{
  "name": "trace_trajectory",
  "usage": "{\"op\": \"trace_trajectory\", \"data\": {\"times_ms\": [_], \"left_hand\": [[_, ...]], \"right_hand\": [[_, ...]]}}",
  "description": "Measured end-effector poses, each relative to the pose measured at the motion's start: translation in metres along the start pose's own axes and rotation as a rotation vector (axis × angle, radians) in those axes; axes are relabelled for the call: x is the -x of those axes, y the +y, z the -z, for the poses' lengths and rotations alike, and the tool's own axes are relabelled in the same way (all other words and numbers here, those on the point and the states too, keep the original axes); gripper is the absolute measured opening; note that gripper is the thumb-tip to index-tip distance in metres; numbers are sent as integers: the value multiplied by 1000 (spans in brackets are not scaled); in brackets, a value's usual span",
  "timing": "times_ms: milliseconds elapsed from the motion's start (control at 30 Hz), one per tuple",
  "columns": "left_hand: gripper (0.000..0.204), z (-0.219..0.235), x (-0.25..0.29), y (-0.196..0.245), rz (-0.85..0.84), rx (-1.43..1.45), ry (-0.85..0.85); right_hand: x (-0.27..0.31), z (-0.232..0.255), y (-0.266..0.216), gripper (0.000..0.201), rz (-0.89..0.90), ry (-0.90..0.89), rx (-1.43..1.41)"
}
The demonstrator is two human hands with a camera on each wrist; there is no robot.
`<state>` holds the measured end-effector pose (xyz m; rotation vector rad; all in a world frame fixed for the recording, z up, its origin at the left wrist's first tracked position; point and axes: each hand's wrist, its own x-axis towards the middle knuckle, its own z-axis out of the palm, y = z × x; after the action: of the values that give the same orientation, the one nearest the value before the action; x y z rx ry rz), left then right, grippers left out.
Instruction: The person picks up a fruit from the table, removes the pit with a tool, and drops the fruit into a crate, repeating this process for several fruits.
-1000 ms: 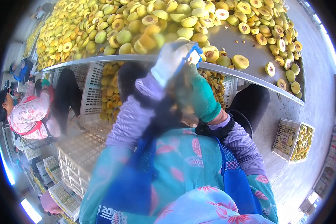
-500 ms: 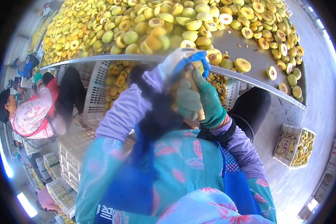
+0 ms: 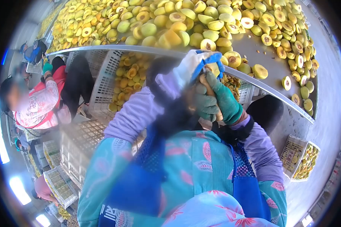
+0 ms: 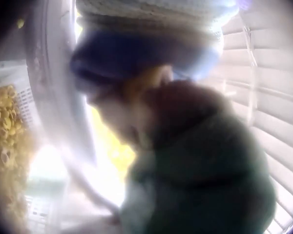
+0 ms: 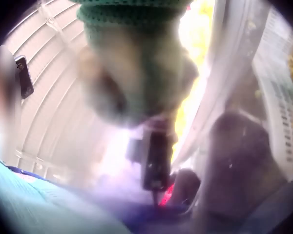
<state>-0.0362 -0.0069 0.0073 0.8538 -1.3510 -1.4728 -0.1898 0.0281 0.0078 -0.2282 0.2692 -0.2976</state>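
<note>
Your left hand [image 3: 198, 64] is pinching a yellow fruit [image 3: 213, 69], and your right hand [image 3: 222, 99] is gripping a wooden-handled tool [image 3: 206, 84] close to it, both near the bench [image 3: 248, 48]. If the fruit is slipping, the tool may be poking your left hand.

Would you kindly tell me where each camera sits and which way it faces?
Head: worn on the head, facing forward and down at piled fruit, table, left hand and right hand; purple sleeves and teal top show.
Left wrist: on that wrist, facing its hand's work; both hands show, blurred.
Right wrist: on that wrist, facing its hand's work; right hand and teal top show.
Shared: head and left wrist views both show both hands.
</note>
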Motion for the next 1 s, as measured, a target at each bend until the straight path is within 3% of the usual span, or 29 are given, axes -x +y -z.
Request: {"op": "trace_trajectory", "data": {"times_ms": [100,167,200,233,267,300,367,400,433,500,533,567,600,633,667,700,733,767,833,867,933,1000], "left_hand": [[52,-11,12,20,44,-27,278],[51,8,32,5,-215,-649,543],[52,19,43,24,-213,-846,543],[52,43,51,32,-111,-1018,636],[52,67,59,40,9,-1185,716],[53,93,56,30,260,-1314,888],[53,86,21,44,220,-1653,825],[48,91,-5,39,548,-1744,551],[45,94,-24,33,735,-1664,370],[44,106,-40,31,773,-1660,181],[42,108,-39,31,648,-1668,203],[40,114,-33,27,530,-1670,227],[34,135,-27,3,237,-1705,282],[34,127,-24,12,93,-1574,361],[35,117,-15,21,-41,-1430,440],[36,109,-9,27,-166,-1276,519],[39,103,-8,28,-135,-1035,521],[33,88,-5,29,20,-370,503],[25,75,-2,29,-585,-1062,299],[20,61,3,37,-622,-1164,264],[21,40,4,44,-625,-1087,253],[23,41,5,32,-648,-1046,270]], "right_hand": [[-14,-2,6,45,6,-267,-362],[-12,-2,9,47,47,-233,-281],[-6,4,7,46,86,-206,-222],[3,11,2,46,125,-178,-151],[8,36,5,40,70,37,-217],[4,57,14,38,4,207,-177],[-2,88,31,34,-130,554,-104],[-4,81,34,31,-13,554,59],[-7,74,37,29,103,570,223],[-2,43,19,32,248,545,471],[1,38,14,31,247,500,347],[-1,30,9,29,334,566,455],[-5,17,4,27,419,634,558],[-7,4,0,26,495,706,660],[-7,-7,-7,18,525,627,649],[-15,-5,-12,17,719,629,1016],[-24,-2,-17,16,903,608,1393],[-32,-7,-18,15,974,581,1506],[-45,-12,-19,13,1073,611,1689],[-48,-9,-17,13,1095,667,1759],[-46,-13,-15,31,860,805,1794],[-50,19,-10,29,869,770,2265]]}}
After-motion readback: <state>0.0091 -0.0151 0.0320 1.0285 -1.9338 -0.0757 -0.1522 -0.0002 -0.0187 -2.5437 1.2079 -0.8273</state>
